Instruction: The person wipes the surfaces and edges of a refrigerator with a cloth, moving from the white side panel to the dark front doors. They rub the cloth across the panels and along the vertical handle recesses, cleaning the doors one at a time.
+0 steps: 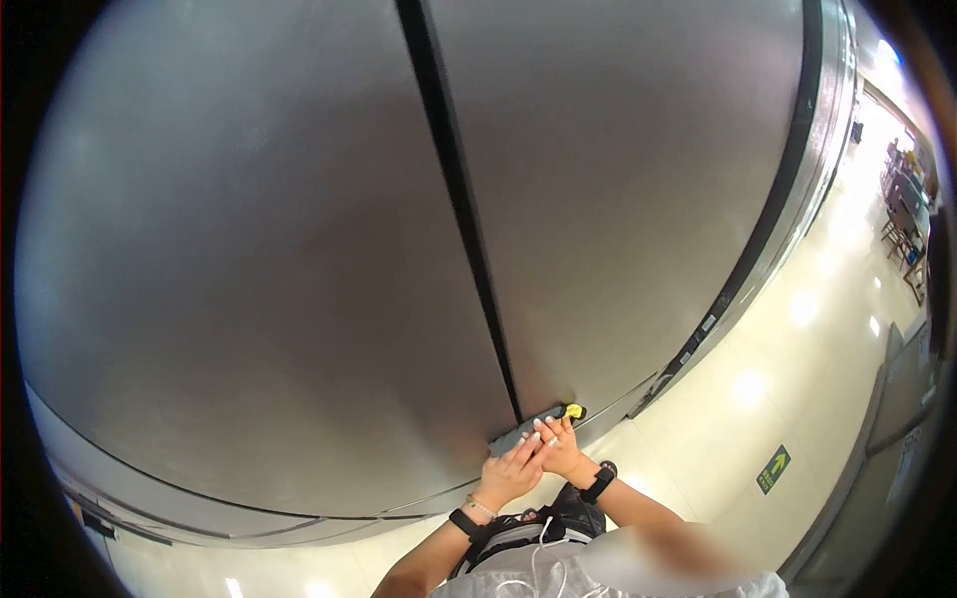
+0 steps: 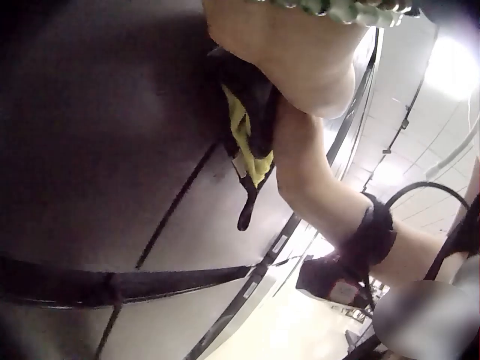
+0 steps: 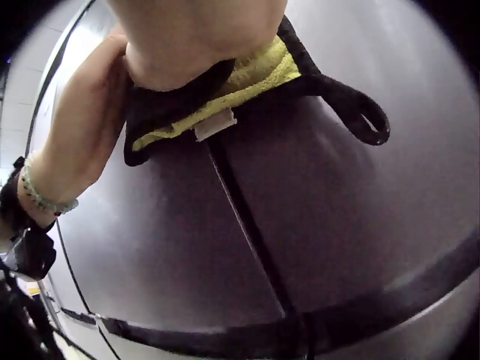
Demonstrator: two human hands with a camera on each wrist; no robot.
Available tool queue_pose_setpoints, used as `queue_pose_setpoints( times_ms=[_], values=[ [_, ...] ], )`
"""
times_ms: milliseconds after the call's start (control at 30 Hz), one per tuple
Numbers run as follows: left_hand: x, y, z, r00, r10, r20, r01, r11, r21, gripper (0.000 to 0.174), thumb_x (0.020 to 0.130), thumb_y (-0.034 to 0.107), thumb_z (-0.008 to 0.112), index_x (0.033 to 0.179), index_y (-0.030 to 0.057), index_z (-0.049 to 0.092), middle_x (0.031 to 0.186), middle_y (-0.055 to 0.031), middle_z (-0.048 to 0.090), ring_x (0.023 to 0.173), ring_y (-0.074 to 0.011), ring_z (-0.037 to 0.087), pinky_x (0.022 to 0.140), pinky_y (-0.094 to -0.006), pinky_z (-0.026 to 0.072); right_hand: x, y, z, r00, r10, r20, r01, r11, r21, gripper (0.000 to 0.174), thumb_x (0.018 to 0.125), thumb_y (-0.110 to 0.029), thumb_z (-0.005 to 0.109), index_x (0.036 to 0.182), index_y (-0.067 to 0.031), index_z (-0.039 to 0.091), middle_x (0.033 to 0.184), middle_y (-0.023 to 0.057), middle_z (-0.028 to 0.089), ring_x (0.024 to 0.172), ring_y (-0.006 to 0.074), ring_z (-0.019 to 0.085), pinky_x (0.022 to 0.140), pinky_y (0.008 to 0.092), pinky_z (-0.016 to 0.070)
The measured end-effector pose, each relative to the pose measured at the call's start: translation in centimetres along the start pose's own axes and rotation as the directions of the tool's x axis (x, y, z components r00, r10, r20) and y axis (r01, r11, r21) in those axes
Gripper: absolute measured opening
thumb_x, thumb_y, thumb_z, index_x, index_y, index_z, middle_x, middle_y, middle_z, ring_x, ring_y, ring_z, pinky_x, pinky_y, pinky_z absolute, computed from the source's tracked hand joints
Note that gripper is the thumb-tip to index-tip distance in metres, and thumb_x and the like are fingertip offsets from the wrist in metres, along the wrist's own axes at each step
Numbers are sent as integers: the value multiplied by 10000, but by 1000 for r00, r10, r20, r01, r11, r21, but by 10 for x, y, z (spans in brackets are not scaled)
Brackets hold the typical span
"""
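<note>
A folded cleaning cloth [image 1: 513, 439], grey on one face and yellow on the other with black edging, lies against the metal doors [image 1: 299, 249], across the dark seam low down. My left hand [image 1: 511, 473] presses on it with fingers straight, their tips overlapping my right hand in the head view. My right hand [image 1: 561, 450] rests on the cloth's right part, close beside the left. In the right wrist view, the cloth's yellow side [image 3: 259, 79], a white tag [image 3: 215, 124] and a black hanging loop [image 3: 364, 120] show below the palm. My right fingers are mostly hidden there.
A black seam [image 1: 459, 189] runs between the two door panels. Dark trim [image 1: 788, 149] borders the right one. Pale glossy floor [image 1: 738, 399] with a green arrow sign [image 1: 773, 468] lies to the right, with chairs [image 1: 902, 234] farther off. A grey cabinet-like surface [image 1: 857, 498] stands lower right.
</note>
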State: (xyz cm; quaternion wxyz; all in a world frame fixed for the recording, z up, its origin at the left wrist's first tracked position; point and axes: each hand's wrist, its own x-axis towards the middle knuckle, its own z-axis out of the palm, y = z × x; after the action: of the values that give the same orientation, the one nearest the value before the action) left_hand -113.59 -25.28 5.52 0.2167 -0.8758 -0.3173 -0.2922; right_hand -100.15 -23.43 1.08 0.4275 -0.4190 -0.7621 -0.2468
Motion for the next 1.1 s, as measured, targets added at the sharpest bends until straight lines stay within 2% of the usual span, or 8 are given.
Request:
queue_pose_setpoints(
  times_ms=[67,267,467,500,667,933,1000,1100],
  values=[
    [24,1,-10,997,-63,-51,60,997,-47,409,651,239,516,1060,236,507,1066,-35,446,963,-182,428,653,-340,337,24,7,-12,999,32,-3,-32,999,8,160,686,-234,492,824,-171,543,1076,29,468,1020,209,378,816,407,310],
    [88,7,-68,985,-111,-129,91,985,-147,415,690,190,431,1099,145,487,1187,-151,368,1090,-295,348,937,-437,148,108,9,-64,966,142,-217,-150,988,-23,292,742,-306,434,993,-180,517,1145,56,442,1067,223,383,935,430,189],
    [88,18,-28,982,-58,-177,56,998,-18,395,723,221,381,1093,143,491,1203,-177,341,1097,-317,332,942,-483,84,77,27,-32,944,133,-303,-141,990,-7,352,753,-317,417,1070,-170,461,1147,85,427,1106,258,332,943,461,126],
    [84,22,-16,985,-67,-159,74,997,36,376,720,270,403,1076,222,515,1122,-82,423,1000,-217,413,829,-410,260,60,33,-22,948,115,-296,-126,992,-20,359,737,-316,433,1062,-165,456,1144,89,425,1104,266,332,938,464,134],
    [60,43,49,983,-64,-175,50,996,-80,350,769,291,345,1063,207,516,1167,-155,354,1055,-336,324,877,-469,225,24,64,-28,987,9,-158,-15,999,-35,369,700,-299,475,1056,-206,456,1175,15,403,1052,188,395,819,392,323],
    [148,87,68,960,-109,-259,117,993,16,372,806,298,272,1027,167,542,1219,-214,289,1133,-410,221,906,-512,189,51,146,-79,985,-73,-154,69,997,-32,355,724,-290,506,1070,-224,464,1172,1,392,1128,176,311,924,394,218],
    [175,92,60,970,-83,-230,67,995,-78,340,792,253,314,1023,163,546,1210,-212,312,1130,-410,231,904,-504,200,59,167,-92,978,-10,-206,-2,998,-61,391,717,-268,490,1102,-227,433,1184,2,399,1076,172,383,890,387,276],
    [226,107,48,984,-45,-171,11,981,-194,307,742,166,407,1012,166,554,1193,-195,353,1108,-395,282,910,-477,201,70,200,-109,966,34,-256,-56,995,-80,384,729,-236,486,1106,-184,433,1187,46,394,1114,212,346,941,414,196]
  ],
)
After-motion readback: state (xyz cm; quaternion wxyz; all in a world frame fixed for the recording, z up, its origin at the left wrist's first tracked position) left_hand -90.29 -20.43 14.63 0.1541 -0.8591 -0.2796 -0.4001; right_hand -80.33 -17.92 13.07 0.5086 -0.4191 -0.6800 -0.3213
